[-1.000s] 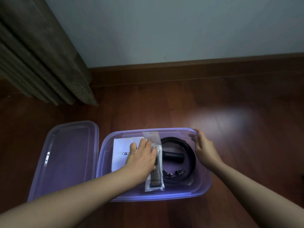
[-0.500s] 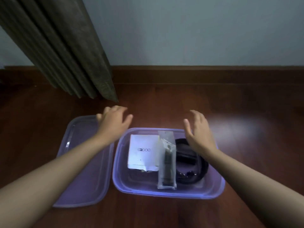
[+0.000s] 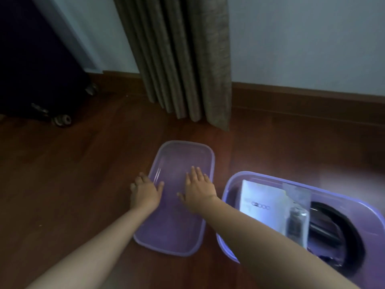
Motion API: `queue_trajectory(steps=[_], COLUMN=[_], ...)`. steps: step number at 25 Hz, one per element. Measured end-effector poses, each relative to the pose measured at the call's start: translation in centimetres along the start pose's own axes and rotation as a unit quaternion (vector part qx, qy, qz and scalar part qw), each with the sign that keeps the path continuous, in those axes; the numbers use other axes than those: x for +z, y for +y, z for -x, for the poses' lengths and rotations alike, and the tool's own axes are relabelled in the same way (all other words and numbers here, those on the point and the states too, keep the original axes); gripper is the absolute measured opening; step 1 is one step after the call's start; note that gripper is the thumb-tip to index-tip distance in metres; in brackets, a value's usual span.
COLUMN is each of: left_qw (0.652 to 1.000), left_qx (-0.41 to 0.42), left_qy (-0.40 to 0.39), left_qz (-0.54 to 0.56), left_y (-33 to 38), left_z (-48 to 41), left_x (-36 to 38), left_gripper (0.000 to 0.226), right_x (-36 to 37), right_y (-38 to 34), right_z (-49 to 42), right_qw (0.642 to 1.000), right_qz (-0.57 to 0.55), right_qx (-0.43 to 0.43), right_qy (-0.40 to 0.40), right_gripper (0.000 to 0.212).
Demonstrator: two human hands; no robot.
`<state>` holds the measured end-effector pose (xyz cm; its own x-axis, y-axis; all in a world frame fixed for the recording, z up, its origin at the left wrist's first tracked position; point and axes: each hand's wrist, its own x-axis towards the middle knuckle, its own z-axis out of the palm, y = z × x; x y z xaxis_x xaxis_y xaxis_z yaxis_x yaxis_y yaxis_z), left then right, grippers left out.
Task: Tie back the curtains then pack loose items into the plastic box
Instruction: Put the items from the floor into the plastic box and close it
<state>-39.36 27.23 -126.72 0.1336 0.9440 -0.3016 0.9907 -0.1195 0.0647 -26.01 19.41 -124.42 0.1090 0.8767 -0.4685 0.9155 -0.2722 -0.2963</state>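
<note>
1. The floor [image 3: 73,184] is dark red-brown wood. It meets a pale wall [image 3: 302,38] at a brown baseboard [image 3: 312,101]. A grey-brown curtain [image 3: 181,59] hangs in folds at the upper middle and reaches down to the floor.
2. A dark suitcase [image 3: 37,59] on wheels stands at the upper left. It was not in view half a second ago, because the view has swung to the left.
3. The purple lid [image 3: 173,230] lies flat on the floor in the middle of the frame. The plastic box [image 3: 260,175] stands just beside it at the lower right; before, the box was in the centre.
4. Inside the box lie a white booklet [image 3: 262,201], a clear packet [image 3: 296,215] partly over it, and a black coiled strap [image 3: 343,226] at the far right.
5. The left hand [image 3: 145,195] is at the left rim of the lid — its fingers are bent over the edge and its thumb lies on top, so it grips the rim. Half a second ago it hovered above the lid with fingers spread.
6. The right hand [image 3: 198,189] rests flat on the lid, fingers straight and close together, thumb out to the left. Earlier it hovered over the box; now only its forearm crosses the left part of the box.
</note>
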Motion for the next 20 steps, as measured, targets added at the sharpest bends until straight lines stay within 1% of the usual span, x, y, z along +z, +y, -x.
queue_trajectory(steps=[2, 4, 7, 9, 11, 13, 15, 18, 20], left_qw=[0.999, 0.994, 0.983, 0.981, 0.982, 0.975, 0.964, 0.964, 0.965], left_qx=[-0.023, -0.047, -0.069, -0.075, -0.056, -0.015, 0.013, 0.065, 0.129], left_qy=[-0.009, -0.004, 0.027, 0.054, 0.089, 0.122, 0.139, 0.107, 0.066], left_qz=[0.039, 0.099, 0.166, 0.171, 0.160, 0.186, 0.225, 0.236, 0.219], left_y=[-0.5, -0.7, -1.2, -1.6, -2.2, -3.1, -4.6, -6.8, -7.3], left_z=[-0.1, -0.3, 0.0, 0.8, 1.5, 1.9, 1.7, 1.4, 1.7], left_x=[1.0, 1.0, 0.9, 0.4, -0.5, -1.7, -3.4, -7.1, -9.2], left_gripper=[0.070, 0.062, 0.057, 0.050, 0.043, 0.040, 0.040, 0.039, 0.036], right_x=[1.0, 1.7, 2.0, 1.9, 1.8, 1.1, -0.2, -2.7, -4.9], right_y=[-0.6, -1.1, -1.1, -0.8, -0.9, -1.2, -1.6, -1.5, -0.9], right_z=[-0.5, -0.7, -0.6, -0.4, -0.2, -0.2, 0.2, 1.5, 2.7], right_qw=[0.997, 0.994, 0.994, 0.993, 0.990, 0.980, 0.970, 0.960, 0.946], right_qz=[-0.042, -0.072, -0.092, -0.108, -0.141, -0.195, -0.215, -0.183, -0.157], right_qx=[0.034, 0.050, 0.037, 0.020, 0.009, -0.002, -0.020, -0.025, -0.004], right_qy=[-0.052, -0.072, -0.054, -0.034, -0.013, 0.033, 0.108, 0.212, 0.283], right_gripper=[0.076, 0.080, 0.080, 0.077, 0.072, 0.066, 0.062, 0.064, 0.065])
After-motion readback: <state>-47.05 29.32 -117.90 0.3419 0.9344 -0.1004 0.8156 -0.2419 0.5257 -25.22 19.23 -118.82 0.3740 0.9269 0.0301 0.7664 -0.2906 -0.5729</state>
